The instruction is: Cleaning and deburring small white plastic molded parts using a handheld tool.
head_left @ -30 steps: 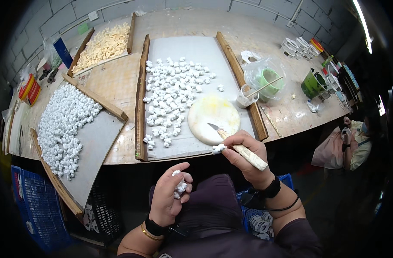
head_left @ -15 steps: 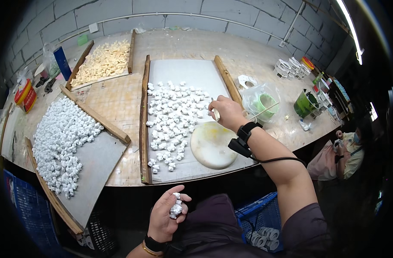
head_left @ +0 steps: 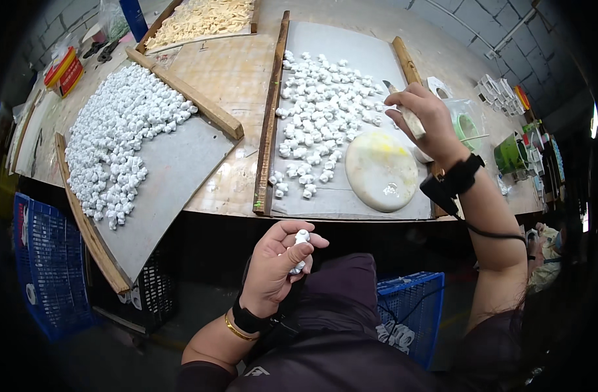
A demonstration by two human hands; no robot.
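My left hand is closed around a few small white knobbly pieces, raised in front of my lap below the table edge. Its thumb pins one white piece upright at the fingertips; those behind are partly hidden. Over the right side of the grey board, my right hand grips a small knife with a pale handle and a short dark blade pointing away. Several similar white pieces lie scattered on that board. Just below the knife rests a round whitish slab with a yellow smear.
Wooden strips edge the board. To the left, a tilted board bears a dense heap of white pieces. Cream pieces fill a tray behind. Green cups stand at right; blue crates sit below. Another person is at far right.
The whole view has shifted, so the table sits higher and further right. My left thumb now presses one white piece at the fingertips. My right hand has turned, showing the knife's blade.
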